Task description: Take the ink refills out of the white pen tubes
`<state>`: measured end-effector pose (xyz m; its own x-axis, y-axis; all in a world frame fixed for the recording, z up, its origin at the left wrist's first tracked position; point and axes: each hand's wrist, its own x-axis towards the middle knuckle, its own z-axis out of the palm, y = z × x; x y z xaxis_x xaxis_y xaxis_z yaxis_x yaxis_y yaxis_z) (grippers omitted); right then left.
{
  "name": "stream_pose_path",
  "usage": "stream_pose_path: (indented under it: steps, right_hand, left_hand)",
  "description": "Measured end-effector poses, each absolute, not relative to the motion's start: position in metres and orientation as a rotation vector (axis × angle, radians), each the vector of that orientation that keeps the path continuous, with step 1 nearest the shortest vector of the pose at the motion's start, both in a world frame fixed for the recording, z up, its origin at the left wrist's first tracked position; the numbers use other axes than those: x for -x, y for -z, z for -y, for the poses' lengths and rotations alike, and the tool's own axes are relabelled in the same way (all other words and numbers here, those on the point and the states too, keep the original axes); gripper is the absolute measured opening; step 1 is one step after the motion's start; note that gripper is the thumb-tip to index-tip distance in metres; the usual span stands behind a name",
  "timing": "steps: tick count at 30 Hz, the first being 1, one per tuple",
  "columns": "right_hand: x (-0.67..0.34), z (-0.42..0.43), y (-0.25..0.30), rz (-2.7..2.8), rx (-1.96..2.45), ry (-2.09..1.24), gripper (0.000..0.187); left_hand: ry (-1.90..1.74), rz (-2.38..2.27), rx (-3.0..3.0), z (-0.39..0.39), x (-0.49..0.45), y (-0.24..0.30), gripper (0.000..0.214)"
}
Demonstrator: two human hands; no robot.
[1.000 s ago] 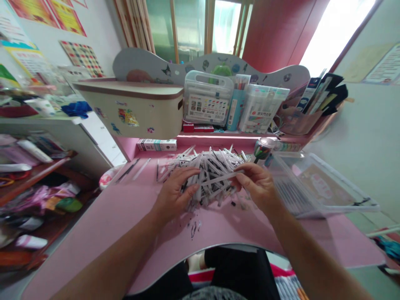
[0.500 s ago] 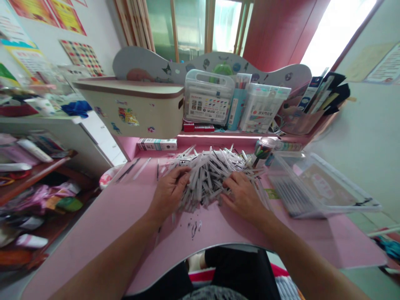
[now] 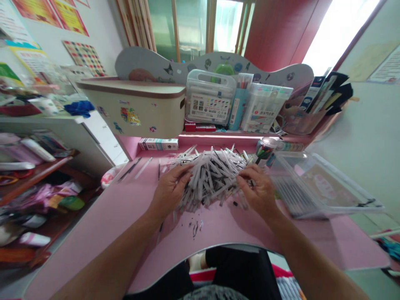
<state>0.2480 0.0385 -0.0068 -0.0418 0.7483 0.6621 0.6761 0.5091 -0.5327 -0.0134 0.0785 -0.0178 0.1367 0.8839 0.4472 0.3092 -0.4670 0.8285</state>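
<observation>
Our left hand [image 3: 170,189] lies palm down on the left flank of a heap of white pens [image 3: 212,175], fingers stretched out and unclenched across the barrels, closed around none of them as far as we can see. Our right hand [image 3: 258,191] sits against the heap's right flank with its fingers bent in among the pens; we cannot tell whether they pinch one or only press on the heap. The heap lies on the pink desk [image 3: 125,208], between our two hands and just in front of the raised back shelf, with the pens lying crosswise in every direction. A few small black bits [image 3: 195,227] are scattered on the desk near its front edge, just this side of the heap. To the left of the heap several loose pens [image 3: 137,167] lie apart from it, and behind them a flat white box [image 3: 158,144] lies against the shelf. Just beside our right hand, a clear plastic tray [image 3: 325,196] rests on the desk with a row of pens laid side by side at its near end. Between the tray and the heap stands a small round can [image 3: 264,148]. On the shelf above we see a beige bin [image 3: 137,110] with stickers and two clear marker cases [image 3: 209,98].
</observation>
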Motion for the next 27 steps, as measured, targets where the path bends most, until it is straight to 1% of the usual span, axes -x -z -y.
stream_pose_path:
  steps: [6,10,27]
  right_hand:
    - [-0.268,-0.048,0.006,1.287,1.124,-0.390,0.009]
    - [-0.269,-0.049,0.004,1.128,1.061,-0.503,0.009]
    - [-0.267,-0.049,0.007,1.040,0.944,-0.659,0.007]
  left_hand:
    - [-1.281,-1.136,-2.020,-0.083,0.016,0.020,0.022]
    - [-1.283,-1.132,-2.033,-0.083,0.014,0.020,0.020]
    - [-1.236,-1.131,-2.126,-0.081,0.014,0.020,0.022]
